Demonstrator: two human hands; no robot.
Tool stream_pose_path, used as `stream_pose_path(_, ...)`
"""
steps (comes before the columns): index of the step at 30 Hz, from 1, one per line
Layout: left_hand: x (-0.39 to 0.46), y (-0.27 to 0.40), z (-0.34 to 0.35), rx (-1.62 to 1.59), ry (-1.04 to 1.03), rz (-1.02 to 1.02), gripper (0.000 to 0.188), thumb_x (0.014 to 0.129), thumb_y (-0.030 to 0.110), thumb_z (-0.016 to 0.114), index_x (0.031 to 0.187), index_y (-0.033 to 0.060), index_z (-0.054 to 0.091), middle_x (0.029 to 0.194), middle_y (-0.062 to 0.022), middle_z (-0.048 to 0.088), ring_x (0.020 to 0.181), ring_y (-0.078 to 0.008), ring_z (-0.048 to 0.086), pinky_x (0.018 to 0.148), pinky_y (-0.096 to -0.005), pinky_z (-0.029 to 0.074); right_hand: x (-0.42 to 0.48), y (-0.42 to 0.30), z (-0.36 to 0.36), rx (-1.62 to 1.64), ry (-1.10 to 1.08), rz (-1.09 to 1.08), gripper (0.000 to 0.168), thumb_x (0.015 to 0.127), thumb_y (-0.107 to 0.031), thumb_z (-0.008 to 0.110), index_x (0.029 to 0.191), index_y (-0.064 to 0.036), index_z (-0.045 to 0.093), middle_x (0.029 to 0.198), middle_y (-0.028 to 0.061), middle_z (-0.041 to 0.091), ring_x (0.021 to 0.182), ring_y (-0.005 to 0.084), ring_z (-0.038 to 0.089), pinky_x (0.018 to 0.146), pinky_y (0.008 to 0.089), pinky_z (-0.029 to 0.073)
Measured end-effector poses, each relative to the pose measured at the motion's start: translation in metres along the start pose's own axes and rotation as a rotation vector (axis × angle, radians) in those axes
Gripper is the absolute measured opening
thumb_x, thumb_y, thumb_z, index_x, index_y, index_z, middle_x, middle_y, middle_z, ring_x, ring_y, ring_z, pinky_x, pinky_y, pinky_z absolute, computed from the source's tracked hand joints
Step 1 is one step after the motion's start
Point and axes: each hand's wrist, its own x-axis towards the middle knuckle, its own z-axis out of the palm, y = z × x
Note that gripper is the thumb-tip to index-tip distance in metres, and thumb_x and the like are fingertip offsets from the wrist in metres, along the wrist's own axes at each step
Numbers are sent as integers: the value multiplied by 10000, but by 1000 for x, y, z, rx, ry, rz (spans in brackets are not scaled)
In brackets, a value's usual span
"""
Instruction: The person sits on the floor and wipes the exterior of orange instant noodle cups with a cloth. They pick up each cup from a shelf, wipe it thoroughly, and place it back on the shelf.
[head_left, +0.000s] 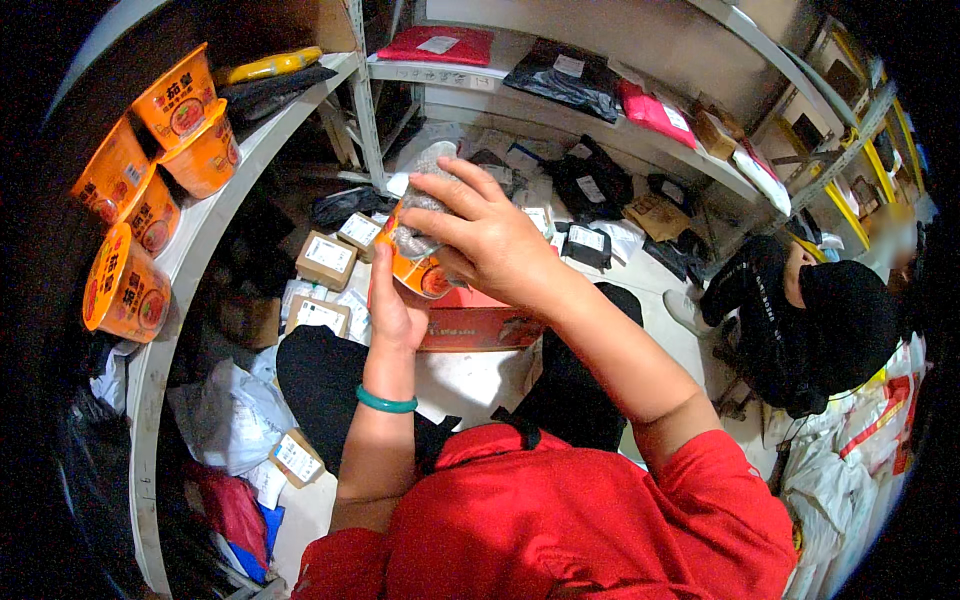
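My left hand (401, 311) holds an orange instant noodle cup (424, 277) from its near side, tilted in the air above the floor. With my right hand (495, 240) I press a bundled grey knitted cloth (433, 159), possibly a glove, against the cup. Most of the cup's top is hidden behind the cloth and fingers. Below my hands, between my knees, sits a red cardboard box (480, 330); its inside is mostly hidden.
Several similar orange noodle cups (127, 289) stand on the left shelf (196, 225). Parcels such as a small carton (326, 259) and a black bag (592, 184) cover the floor ahead. Red and black packages (435, 46) lie on the back shelf. A person in black (802, 330) crouches at right.
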Motion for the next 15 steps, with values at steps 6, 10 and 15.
stream_pose_path(6,-6,-3,-7,11,-98,99,826,744,225,754,1396,122,256,1350,-56,387,1245,-209,394,1025,-381,369,10,-2,-7,-112,20,-113,342,691,-94,636,1030,-140,621,1190,69,555,1176,306,465,955,404,418)
stream_pose_path(10,-3,4,-2,243,-40,107,739,744,71,726,1358,107,317,1302,-57,430,1207,-203,424,979,-350,414,14,-6,-17,-196,-177,-275,309,695,-174,646,1003,-162,623,1155,29,585,1122,217,523,947,388,405)
stream_pose_path(15,-3,-3,-22,421,-46,70,682,679,60,766,1268,83,422,1221,-53,499,1111,-202,503,925,-335,440,27,-1,-9,-174,-357,-347,309,725,-224,620,1031,-178,621,1141,17,595,1095,206,541,908,392,424)
